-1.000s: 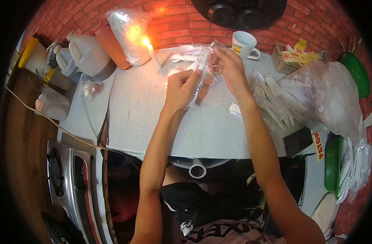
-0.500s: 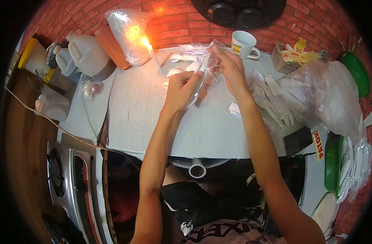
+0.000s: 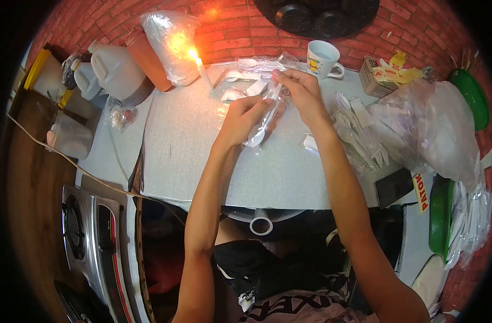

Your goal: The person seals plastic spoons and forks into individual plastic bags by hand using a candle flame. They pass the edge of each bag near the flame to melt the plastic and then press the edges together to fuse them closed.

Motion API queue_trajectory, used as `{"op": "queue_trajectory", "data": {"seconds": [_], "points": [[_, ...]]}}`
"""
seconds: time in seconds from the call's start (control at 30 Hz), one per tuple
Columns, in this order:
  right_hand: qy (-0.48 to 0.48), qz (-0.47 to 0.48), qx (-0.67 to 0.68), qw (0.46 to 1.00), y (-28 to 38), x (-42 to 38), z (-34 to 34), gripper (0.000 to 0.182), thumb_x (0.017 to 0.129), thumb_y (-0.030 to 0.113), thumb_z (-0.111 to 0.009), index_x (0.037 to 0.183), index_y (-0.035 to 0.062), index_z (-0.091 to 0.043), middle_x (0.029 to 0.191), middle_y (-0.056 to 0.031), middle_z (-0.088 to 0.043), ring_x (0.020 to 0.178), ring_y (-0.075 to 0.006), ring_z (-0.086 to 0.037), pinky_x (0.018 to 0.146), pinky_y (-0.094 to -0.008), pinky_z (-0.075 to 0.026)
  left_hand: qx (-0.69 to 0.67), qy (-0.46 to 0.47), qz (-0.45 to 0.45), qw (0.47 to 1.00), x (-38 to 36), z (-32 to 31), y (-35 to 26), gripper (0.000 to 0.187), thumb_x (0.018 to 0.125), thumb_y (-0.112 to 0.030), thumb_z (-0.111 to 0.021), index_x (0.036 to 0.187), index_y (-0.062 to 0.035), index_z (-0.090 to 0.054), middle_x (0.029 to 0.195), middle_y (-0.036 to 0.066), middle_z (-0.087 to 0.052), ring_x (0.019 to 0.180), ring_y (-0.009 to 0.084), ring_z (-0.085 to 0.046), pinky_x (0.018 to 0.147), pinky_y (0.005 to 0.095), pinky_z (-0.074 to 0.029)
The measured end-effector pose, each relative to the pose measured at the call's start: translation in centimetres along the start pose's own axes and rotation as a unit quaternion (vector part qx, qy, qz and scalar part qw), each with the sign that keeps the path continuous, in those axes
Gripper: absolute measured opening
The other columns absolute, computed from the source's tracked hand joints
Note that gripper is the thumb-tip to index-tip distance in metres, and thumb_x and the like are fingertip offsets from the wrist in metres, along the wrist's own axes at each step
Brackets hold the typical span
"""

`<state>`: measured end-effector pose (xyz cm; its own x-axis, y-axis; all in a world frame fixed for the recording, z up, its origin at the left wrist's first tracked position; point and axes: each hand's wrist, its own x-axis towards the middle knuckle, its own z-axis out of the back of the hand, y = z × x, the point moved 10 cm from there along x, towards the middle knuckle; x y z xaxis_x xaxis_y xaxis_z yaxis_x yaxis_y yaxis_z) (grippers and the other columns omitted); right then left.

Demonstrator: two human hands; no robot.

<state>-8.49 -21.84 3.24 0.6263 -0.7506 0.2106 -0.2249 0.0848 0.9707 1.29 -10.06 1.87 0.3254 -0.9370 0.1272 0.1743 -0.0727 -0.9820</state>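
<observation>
A white plastic spoon [image 3: 255, 137] in a clear wrapper slants between my hands, its bowl at the lower end. My left hand [image 3: 245, 117] is closed around the middle of the wrapped spoon, thumb on top. At the upper end, my right hand [image 3: 302, 90] pinches the wrapper between thumb and fingers. Behind them on the table lie several wrapped white plastic utensils [image 3: 243, 76]. To their left stands a lit white candle [image 3: 204, 74]. Loose spoons and forks [image 3: 359, 126] lie to the right of my right forearm.
A white mug [image 3: 320, 59] and a small basket [image 3: 372, 81] with yellow packets stand at the back. Clear plastic bags [image 3: 434, 124] and a dark phone [image 3: 394, 188] are at the right. Jugs [image 3: 119, 72] line the left; a gas stove [image 3: 90, 237] sits lower left.
My right hand has come down slightly, along with the wrapper's upper end. The spoon's bowl now shows plainly below my left hand, where crumpled wrapper showed before.
</observation>
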Motion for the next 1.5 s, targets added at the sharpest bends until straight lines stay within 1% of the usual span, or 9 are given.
{"op": "queue_trajectory", "data": {"seconds": [0.23,0.57,0.63,0.73,0.83,1.07,1.23,1.37,1.5], "points": [[0.054,0.024,-0.093,0.994,0.4,-0.5,-2.3,0.028,0.097,0.026,-0.071,0.092,-0.0001,-0.077,0.074,0.0051,-0.062,0.067,-0.0033,-0.05,0.058,-0.0236,-0.039,-0.079,-0.01,0.016,0.997,-0.1,-0.3,-0.6,0.037,0.106,-0.034,-0.055,0.104,-0.0019,-0.072,0.08,-0.003,-0.062,0.07,0.0045,-0.05,0.059,0.0241,-0.038],[0.048,0.03,-0.126,0.99,0.5,-0.6,-2.1,0.029,0.098,0.029,-0.07,0.099,0.0,-0.076,0.077,0.0021,-0.066,0.069,-0.0036,-0.054,0.057,-0.0248,-0.048,0.013,-0.016,-0.007,1.0,0.4,0.3,0.3,0.031,0.105,-0.022,-0.055,0.105,0.0044,-0.071,0.086,0.004,-0.07,0.077,0.0089,-0.061,0.069,0.0267,-0.049],[-0.029,-0.022,-0.016,0.999,0.4,-1.0,-1.4,0.028,0.096,0.028,-0.072,0.1,0.0006,-0.076,0.082,0.0008,-0.067,0.07,-0.0045,-0.057,0.058,-0.0251,-0.052,-0.021,-0.019,0.003,1.0,0.3,0.3,0.4,0.03,0.105,-0.02,-0.055,0.105,0.0045,-0.072,0.086,0.004,-0.07,0.076,0.0085,-0.06,0.068,0.0265,-0.049],[0.012,-0.044,-0.035,0.998,-0.6,-0.7,-1.5,0.025,0.099,0.026,-0.069,0.101,0.0023,-0.076,0.085,0.0025,-0.069,0.073,-0.0024,-0.056,0.062,-0.0192,-0.039,-0.042,-0.024,0.018,0.999,0.4,0.4,0.9,0.028,0.105,-0.019,-0.055,0.104,0.0044,-0.072,0.085,0.004,-0.069,0.076,0.0083,-0.059,0.067,0.0269,-0.049],[0.041,-0.027,-0.082,0.995,-0.8,-0.6,-1.8,0.024,0.099,0.025,-0.068,0.102,0.0024,-0.076,0.086,0.0022,-0.069,0.075,-0.0031,-0.058,0.064,-0.0191,-0.043,-0.038,-0.046,0.006,0.998,0.1,0.5,0.3,0.029,0.103,-0.02,-0.057,0.093,0.0032,-0.071,0.072,0.003,-0.065,0.064,0.0083,-0.056,0.058,0.0274,-0.045],[0.057,-0.028,-0.041,0.997,-1.6,-0.4,-2.1,0.023,0.099,0.023,-0.07,0.098,0.0005,-0.074,0.085,0.002,-0.069,0.075,-0.0024,-0.058,0.062,-0.0206,-0.047,0.069,-0.056,-0.013,0.996,0.6,1.5,0.3,0.026,0.104,-0.019,-0.057,0.101,0.0022,-0.072,0.081,0.002,-0.065,0.076,0.0075,-0.055,0.066,0.0265,-0.045],[-0.039,0.014,-0.024,0.999,-0.2,0.0,0.3,0.023,0.097,0.019,-0.073,0.095,-0.004,-0.074,0.072,-0.0016,-0.065,0.059,-0.0065,-0.057,0.051,-0.0234,-0.047,-0.116,0.005,0.028,0.993,-0.5,0.0,-0.4,0.02,0.097,-0.014,-0.062,0.107,0.0019,-0.07,0.083,0.008,-0.072,0.072,0.0096,-0.066,0.06,0.0251,-0.049],[-0.118,0.078,0.02,0.99,1.3,0.0,2.7,0.019,0.097,0.013,-0.071,0.105,-0.0036,-0.074,0.079,-0.0048,-0.068,0.061,-0.0081,-0.061,0.05,-0.0242,-0.05,0.04,0.006,0.045,0.998,0.1,0.4,0.8,0.022,0.092,-0.008,-0.063,0.112,-0.0013,-0.071,0.087,0.009,-0.073,0.074,0.0163,-0.069,0.066,0.0299,-0.052],[-0.125,0.15,0.02,0.981,2.8,0.3,3.1,0.017,0.099,0.008,-0.066,0.11,-0.0036,-0.073,0.093,-0.0065,-0.072,0.075,-0.0104,-0.066,0.061,-0.0246,-0.054,0.279,-0.216,-0.224,0.908,-0.9,2.7,-4.5,0.031,0.087,-0.007,-0.068,0.116,-0.0128,-0.075,0.106,0.011,-0.071,0.096,0.0263,-0.064,0.083,0.036,-0.053]]}}
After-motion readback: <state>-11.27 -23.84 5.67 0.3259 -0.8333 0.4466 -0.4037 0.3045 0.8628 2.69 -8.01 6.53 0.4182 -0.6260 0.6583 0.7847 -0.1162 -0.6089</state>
